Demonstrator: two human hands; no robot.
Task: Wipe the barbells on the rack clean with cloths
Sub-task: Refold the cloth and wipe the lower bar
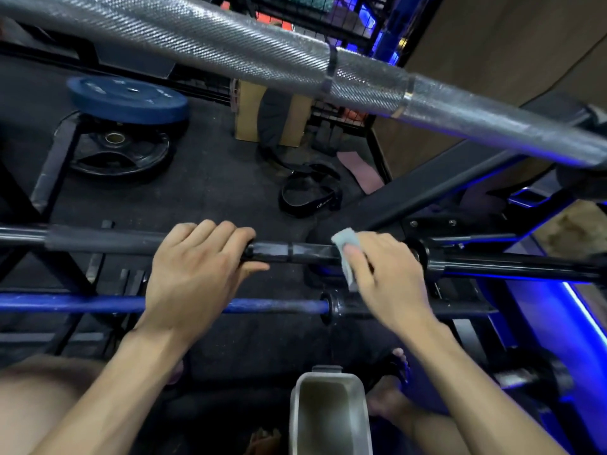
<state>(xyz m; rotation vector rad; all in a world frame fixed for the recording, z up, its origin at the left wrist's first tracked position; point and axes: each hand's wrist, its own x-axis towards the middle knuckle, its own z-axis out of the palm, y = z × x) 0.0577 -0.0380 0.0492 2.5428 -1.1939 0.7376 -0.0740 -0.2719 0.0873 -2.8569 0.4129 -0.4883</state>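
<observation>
Keep the left hand curled round the black barbell on the rack's middle level, press the right hand's pinched cloth firmly, rubbing toward the collar.

The black barbell runs under both hands' fingers, the cloth between it and the right fingers. A silver barbell lies beyond the fingertips; a blue barbell lies behind them, nearer the wrists.

- Pale blue-grey cloth on the glossy black barbell
- Silver barbell, diamond-knurled
- Blue barbell
- Blue weight plate
</observation>
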